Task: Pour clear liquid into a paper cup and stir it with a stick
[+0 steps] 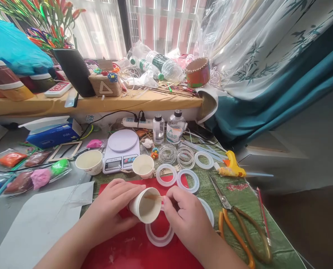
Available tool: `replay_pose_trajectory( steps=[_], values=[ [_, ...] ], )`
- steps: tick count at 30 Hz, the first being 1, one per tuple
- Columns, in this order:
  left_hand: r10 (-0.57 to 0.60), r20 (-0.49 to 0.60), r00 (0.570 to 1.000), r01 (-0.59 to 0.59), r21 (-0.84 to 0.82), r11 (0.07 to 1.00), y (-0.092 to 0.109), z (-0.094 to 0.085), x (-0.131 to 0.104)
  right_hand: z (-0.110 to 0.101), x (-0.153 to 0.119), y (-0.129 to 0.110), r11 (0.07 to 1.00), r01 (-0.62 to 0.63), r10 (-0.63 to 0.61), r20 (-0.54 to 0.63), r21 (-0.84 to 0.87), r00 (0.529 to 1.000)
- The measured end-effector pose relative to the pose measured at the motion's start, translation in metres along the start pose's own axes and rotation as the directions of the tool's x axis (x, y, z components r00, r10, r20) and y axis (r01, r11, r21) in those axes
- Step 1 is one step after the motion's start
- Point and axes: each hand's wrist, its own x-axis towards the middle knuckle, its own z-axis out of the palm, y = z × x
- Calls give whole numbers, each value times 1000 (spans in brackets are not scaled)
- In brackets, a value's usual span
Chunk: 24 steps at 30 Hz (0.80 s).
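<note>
My left hand [118, 205] is wrapped around a white paper cup [145, 205], which is tilted with its mouth toward my right. In my right hand [184, 213] I pinch a thin wooden stick [154, 197] whose far end reaches inside the cup. What lies at the bottom of the cup is hard to make out. Directly below the cup, a translucent silicone ring mold [159, 241] rests on the red mat [127, 246]. Another ring mold [208, 213] is partly covered by my right hand. More ring molds [166, 175] lie just beyond the mat.
Two paper cups [143, 166] stand beside a white kitchen scale [123, 142]. Behind are two clear bottles [174, 129] with black caps. At right lie a yellow glue gun [233, 168], large scissors [225, 203] and a pencil [263, 215] near the table edge. Clay packets [40, 178] sit left.
</note>
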Motion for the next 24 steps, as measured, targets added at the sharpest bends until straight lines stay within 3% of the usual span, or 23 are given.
replay_pose_trajectory(
  steps=[7, 11, 14, 19, 24],
  values=[
    [14, 7, 1000, -14, -2, 1000, 0, 0, 3, -4, -2, 0, 999, 17, -20, 82, 41, 996],
    [-1, 3, 1000, 1, -3, 1000, -1, 1, 3, -5, -2, -1, 999, 51, -51, 13, 1, 999],
    [16, 11, 1000, -16, -6, 1000, -2, 1, 3, -6, -2, -2, 997, 13, -18, 72, 75, 997],
    [22, 37, 999, -22, -1, 1000, -1, 0, 4, -7, -1, -3, 989, -26, 21, 35, 147, 999],
    [7, 32, 999, -6, -3, 1000, 0, 0, 4, -7, -1, -3, 999, -17, 15, 49, 47, 999]
  ],
)
